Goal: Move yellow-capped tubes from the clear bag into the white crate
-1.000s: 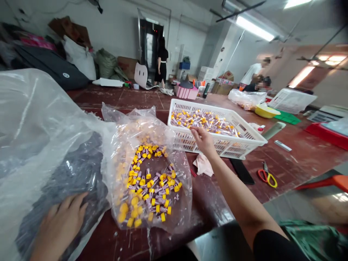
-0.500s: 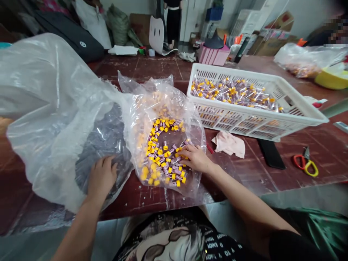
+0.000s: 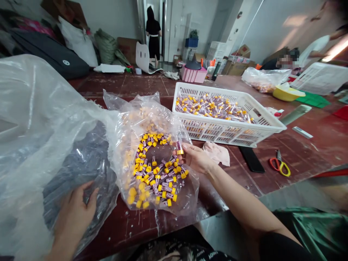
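Note:
My right hand (image 3: 197,157) is closed on a small clear tube (image 3: 179,145) with a purple-patterned section and a yellow cap at its lower end. It holds the tube just above a clear plastic bag (image 3: 187,194), where many short purple pieces with yellow caps (image 3: 165,177) lie in a loose ring. To the left, my left hand (image 3: 77,208) reaches into the mouth of a large translucent bag (image 3: 32,105). Its fingers are curved, with a gap between thumb and forefinger; I see nothing held. Clear plastic, too indistinct to name, lies around it.
A white slatted crate (image 3: 231,130) full of capped tubes stands behind on the right. Before it lie a pink cloth (image 3: 217,153), a black phone-like slab (image 3: 251,159) and scissors (image 3: 280,165). A person (image 3: 153,32) stands at the back; another is at far right.
My right hand has lifted a capped tube up from the pieces. My left hand has shifted down and left in the view, its thumb and forefinger now apart. The camera view has turned.

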### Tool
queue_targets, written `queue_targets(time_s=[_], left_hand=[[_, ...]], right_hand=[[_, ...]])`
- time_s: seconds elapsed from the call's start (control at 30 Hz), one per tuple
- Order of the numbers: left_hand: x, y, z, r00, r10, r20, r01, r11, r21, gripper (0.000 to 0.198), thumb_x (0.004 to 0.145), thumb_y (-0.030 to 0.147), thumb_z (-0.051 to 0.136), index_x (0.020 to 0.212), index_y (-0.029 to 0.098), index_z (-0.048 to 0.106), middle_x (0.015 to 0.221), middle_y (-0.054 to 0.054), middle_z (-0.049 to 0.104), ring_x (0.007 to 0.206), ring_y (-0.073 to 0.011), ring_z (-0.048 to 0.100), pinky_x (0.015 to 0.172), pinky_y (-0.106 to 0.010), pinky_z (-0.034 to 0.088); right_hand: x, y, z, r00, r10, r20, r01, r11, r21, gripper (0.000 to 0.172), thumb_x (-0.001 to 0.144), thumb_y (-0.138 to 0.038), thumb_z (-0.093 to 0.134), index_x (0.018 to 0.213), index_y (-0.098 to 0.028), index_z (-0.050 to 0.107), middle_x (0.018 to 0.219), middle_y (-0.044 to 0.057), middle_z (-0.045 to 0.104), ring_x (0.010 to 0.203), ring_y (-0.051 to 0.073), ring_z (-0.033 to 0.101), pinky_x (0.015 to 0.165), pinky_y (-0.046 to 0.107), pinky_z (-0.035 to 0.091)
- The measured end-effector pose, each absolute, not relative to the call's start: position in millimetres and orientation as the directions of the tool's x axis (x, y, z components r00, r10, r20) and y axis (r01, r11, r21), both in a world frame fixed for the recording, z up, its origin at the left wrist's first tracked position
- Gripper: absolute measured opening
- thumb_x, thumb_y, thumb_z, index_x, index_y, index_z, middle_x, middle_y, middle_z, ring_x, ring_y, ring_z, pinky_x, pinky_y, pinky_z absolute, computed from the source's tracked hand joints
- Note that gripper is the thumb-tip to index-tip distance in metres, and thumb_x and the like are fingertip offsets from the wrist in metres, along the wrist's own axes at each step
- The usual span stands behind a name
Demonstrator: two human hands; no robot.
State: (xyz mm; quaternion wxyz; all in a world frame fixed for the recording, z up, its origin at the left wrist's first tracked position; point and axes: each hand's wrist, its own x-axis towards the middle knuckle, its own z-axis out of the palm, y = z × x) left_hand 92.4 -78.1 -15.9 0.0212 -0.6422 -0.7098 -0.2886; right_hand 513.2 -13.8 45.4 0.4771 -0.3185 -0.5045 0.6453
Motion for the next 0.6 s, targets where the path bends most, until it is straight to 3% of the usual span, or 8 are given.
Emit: queue_targets(time_s=[0.17,0.27,0.37,0.43,0.47,0.53,0.6], left_hand=[[93.9,-80.8,-20.5,-0.167,0.895,0.415,0.917,-0.013,0.398,0.035,0.087,0.051,0.048,0.111,0.028,0.059,0.1,-0.009,0.068,0.102,-0.0396,0.065,0.094,-0.056,0.052],[91.5,-82.5,-21.7,-0.176,0.897,0.407,0.919,0.001,0.394,0.033,0.085,0.053,0.048,0.108,0.031,0.058,0.099,-0.006,0.068,0.096,-0.0373,0.066,0.091,-0.053,0.053],[89.8,-84.4,-20.9,-0.158,0.901,0.404,0.921,-0.013,0.388,0.034,0.085,0.053,0.047,0.107,0.029,0.059,0.098,-0.007,0.068,0.094,-0.0368,0.066,0.09,-0.052,0.053],[88.7,-86.0,-20.2,-0.145,0.906,0.399,0.925,-0.019,0.381,0.034,0.087,0.052,0.047,0.109,0.028,0.058,0.099,-0.008,0.067,0.097,-0.0373,0.066,0.091,-0.053,0.053],[87.9,-86.8,-20.4,-0.135,0.908,0.398,0.927,-0.026,0.374,0.034,0.088,0.051,0.046,0.11,0.027,0.057,0.1,-0.009,0.067,0.099,-0.0376,0.065,0.093,-0.053,0.053],[85.3,-88.1,-22.7,-0.128,0.906,0.403,0.932,-0.029,0.361,0.036,0.09,0.052,0.045,0.112,0.025,0.056,0.104,-0.011,0.067,0.102,-0.0377,0.065,0.095,-0.054,0.052],[82.1,-89.2,-27.7,-0.149,0.902,0.406,0.932,-0.009,0.362,0.038,0.091,0.054,0.044,0.112,0.024,0.056,0.104,-0.012,0.066,0.101,-0.0369,0.065,0.095,-0.053,0.053]], right_hand=[[510.6,-19.0,32.5,-0.344,0.937,0.062,-0.311,-0.052,-0.949,0.047,0.091,-0.057,0.068,0.123,-0.022,0.068,0.111,0.01,0.074,0.07,0.013,0.059,0.066,0.031,0.054],[513.1,-17.1,33.5,-0.352,0.932,0.081,-0.234,-0.003,-0.972,0.048,0.094,-0.058,0.062,0.125,-0.022,0.066,0.113,0.01,0.073,0.07,0.013,0.059,0.065,0.031,0.055],[542.9,6.0,61.1,-0.097,0.958,0.272,0.102,0.281,-0.954,0.05,0.101,-0.061,0.047,0.121,-0.02,0.068,0.106,0.012,0.074,0.072,0.016,0.063,0.065,0.033,0.056],[581.1,30.5,91.1,0.16,0.845,0.51,0.469,0.39,-0.793,0.054,0.104,-0.06,0.036,0.118,-0.019,0.068,0.108,0.012,0.073,0.085,0.02,0.068,0.073,0.037,0.058],[602.5,41.9,105.1,0.231,0.785,0.574,0.566,0.372,-0.736,0.053,0.104,-0.058,0.036,0.122,-0.018,0.066,0.118,0.013,0.071,0.1,0.023,0.068,0.084,0.042,0.057],[639.9,55.4,121.8,0.302,0.712,0.634,0.682,0.303,-0.665,0.049,0.102,-0.054,0.045,0.133,-0.019,0.06,0.138,0.014,0.061,0.13,0.03,0.055,0.106,0.053,0.046],[659.0,52.0,114.1,0.29,0.714,0.638,0.743,0.252,-0.62,0.049,0.098,-0.047,0.053,0.138,-0.018,0.057,0.147,0.016,0.054,0.141,0.032,0.045,0.118,0.056,0.033]])
